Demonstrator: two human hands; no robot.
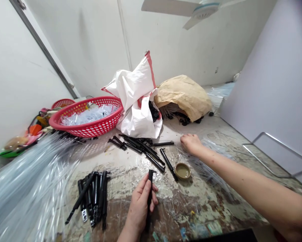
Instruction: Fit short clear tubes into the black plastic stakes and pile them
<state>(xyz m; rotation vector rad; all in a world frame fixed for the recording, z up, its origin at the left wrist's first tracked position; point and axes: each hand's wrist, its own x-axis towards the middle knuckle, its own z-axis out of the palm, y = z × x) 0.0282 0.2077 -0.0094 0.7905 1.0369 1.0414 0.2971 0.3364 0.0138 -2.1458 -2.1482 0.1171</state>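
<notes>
My left hand (pixel 140 201) is closed round a slim black plastic tube-like part (pixel 150 188) with a small hooked tip, held nearly upright at the front middle of the table. My right hand (pixel 191 144) reaches far forward, its fingers curled down near the upper end of a bunch of clear thin plastic strips (pixel 211 171). Whatever its fingertips pinch is hidden. Between the hands stands a small round dish (pixel 182 170) with liquid in it. A loose black part (pixel 168 164) lies against the dish, and a heap of similar black parts (pixel 143 148) spreads behind it.
On the left are a pile of black parts (pixel 96 195), long clear tubing (pixel 32 188) and a red basket (pixel 102 126) of clear pieces. A white sack (pixel 135 90) and brown paper (pixel 184 94) stand behind. A metal wire frame (pixel 287 143) is at right; fan blades (pixel 171 7) hang above.
</notes>
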